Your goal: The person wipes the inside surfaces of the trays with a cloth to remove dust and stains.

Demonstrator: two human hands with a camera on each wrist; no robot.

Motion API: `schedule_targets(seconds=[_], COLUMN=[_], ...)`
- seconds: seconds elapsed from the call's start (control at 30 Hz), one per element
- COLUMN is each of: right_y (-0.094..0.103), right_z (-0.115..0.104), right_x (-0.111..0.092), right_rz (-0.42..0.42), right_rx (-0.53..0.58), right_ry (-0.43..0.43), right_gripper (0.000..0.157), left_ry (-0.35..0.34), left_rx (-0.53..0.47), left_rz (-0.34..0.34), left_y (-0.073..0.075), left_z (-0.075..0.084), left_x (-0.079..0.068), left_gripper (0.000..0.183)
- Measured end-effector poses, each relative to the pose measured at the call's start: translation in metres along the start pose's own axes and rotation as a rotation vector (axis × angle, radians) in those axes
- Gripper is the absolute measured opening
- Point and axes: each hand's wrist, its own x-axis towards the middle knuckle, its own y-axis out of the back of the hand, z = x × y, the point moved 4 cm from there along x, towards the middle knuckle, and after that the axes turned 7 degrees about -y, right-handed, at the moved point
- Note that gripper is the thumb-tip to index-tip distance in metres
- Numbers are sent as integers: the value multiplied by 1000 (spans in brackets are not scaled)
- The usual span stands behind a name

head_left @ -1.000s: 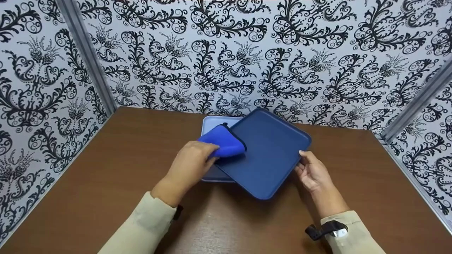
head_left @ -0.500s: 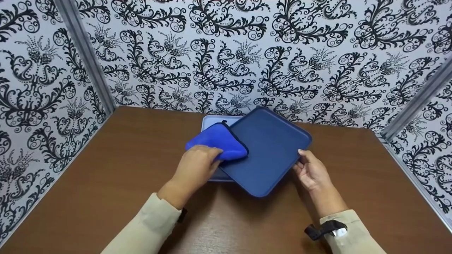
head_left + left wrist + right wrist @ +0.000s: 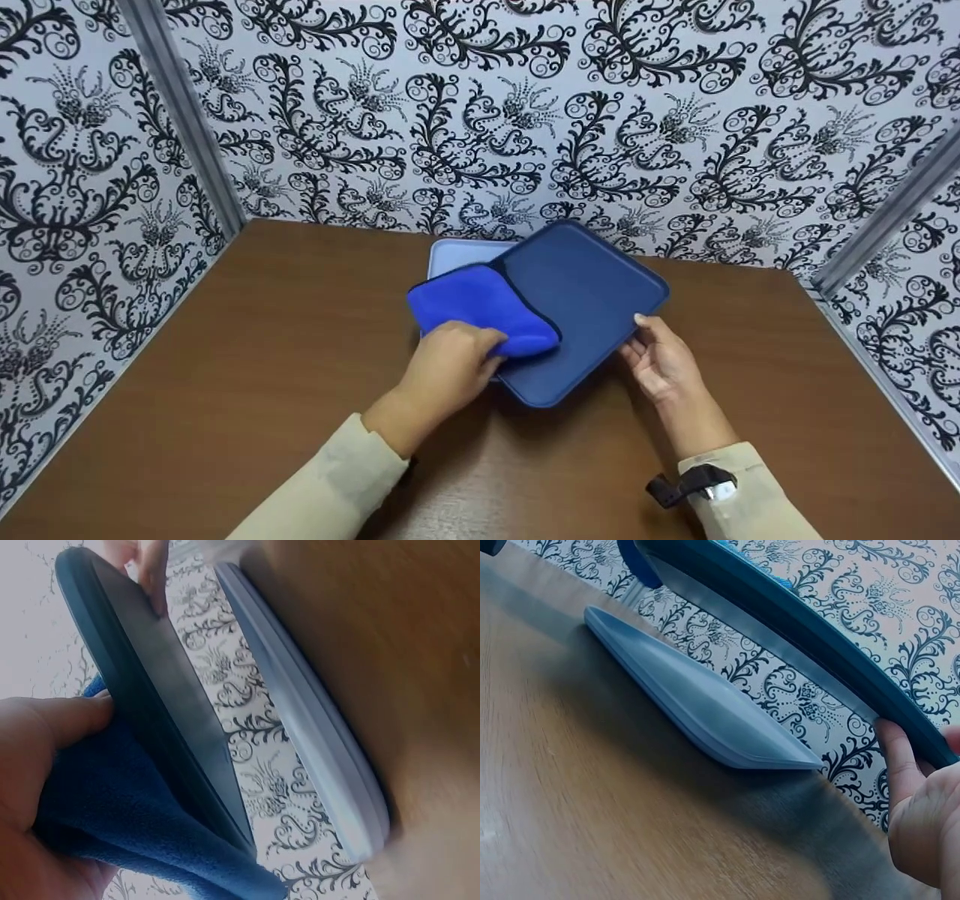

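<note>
Cloth (image 3: 476,300) pinched in left hand (image 3: 450,367), over the left part of the dark tray (image 3: 592,292); from my station I judge the tray's bare face lies right and far of that grip. Right hand (image 3: 664,367) clamps its right near edge, tilted, clear above the pale tray (image 3: 465,253) on the table (image 3: 300,322).

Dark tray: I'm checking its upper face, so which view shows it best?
The head view, showing most of the dark tray's upper face, though the cloth hides part. Both wrist views show it steeply slanted, mainly rim and underside.
</note>
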Motion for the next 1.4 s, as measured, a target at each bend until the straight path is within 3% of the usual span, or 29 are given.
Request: schedule_targets(seconds=[0.47,0.83,0.93,1.03,1.17,1.4], right_y=[3,3,5,6,7,10], right_z=[6,8,6,4,0,-1], right_x=[-1,0,0,0,1,2], right_rz=[-17,-11,-12,-19,-28,-38], right_rx=[79,146,124,101,99,104], right_ry=[-46,-75,-59,-36,-17,-23], right_gripper=[31,29,30,30,29,30], left_ry=[-81,-115,-141,-196,-284,-364], left_rx=[-13,13,18,19,33,171], left_rz=[-101,-49,-68,-118,-158,-250], left_y=[-12,-21,-23,-25,-25,-18], left_z=[35,50,53,55,53,37], left_x=[13,16,16,15,13,11], left_gripper=[10,8,7,4,13,18])
